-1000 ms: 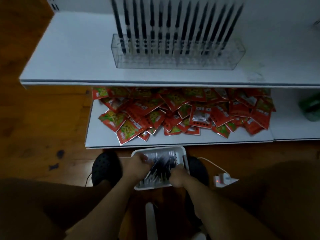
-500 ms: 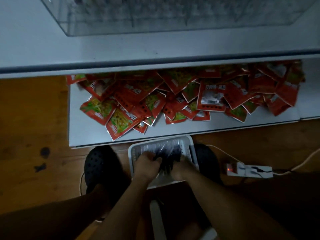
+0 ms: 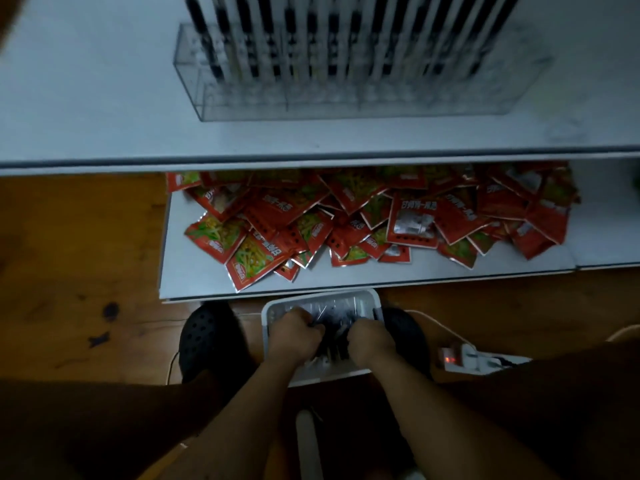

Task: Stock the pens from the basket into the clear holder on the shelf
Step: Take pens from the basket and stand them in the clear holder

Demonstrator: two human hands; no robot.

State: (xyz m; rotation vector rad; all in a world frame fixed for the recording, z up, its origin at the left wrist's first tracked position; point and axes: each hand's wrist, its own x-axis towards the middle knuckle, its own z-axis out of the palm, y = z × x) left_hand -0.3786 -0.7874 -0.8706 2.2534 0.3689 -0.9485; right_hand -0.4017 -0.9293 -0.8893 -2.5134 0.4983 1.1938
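A white basket [image 3: 322, 299] lies on the floor between my feet, with several dark pens [image 3: 334, 336] in it. My left hand [image 3: 294, 332] and my right hand [image 3: 370, 341] are both down inside the basket, fingers curled around a bundle of the pens held between them. On the upper white shelf [image 3: 104, 109] stands the clear holder [image 3: 346, 95], with a row of several black pens [image 3: 311, 36] upright in it. My hands hide much of the basket's contents.
The lower shelf [image 3: 194, 268] carries a heap of red snack packets [image 3: 363, 216]. My black shoes [image 3: 207, 334] flank the basket. A white power strip [image 3: 474, 358] with a lit red switch and its cable lie on the wooden floor at right.
The view has tilted back up, so the holder and its pens show again. Both hands have closed tighter on the pens in the basket.
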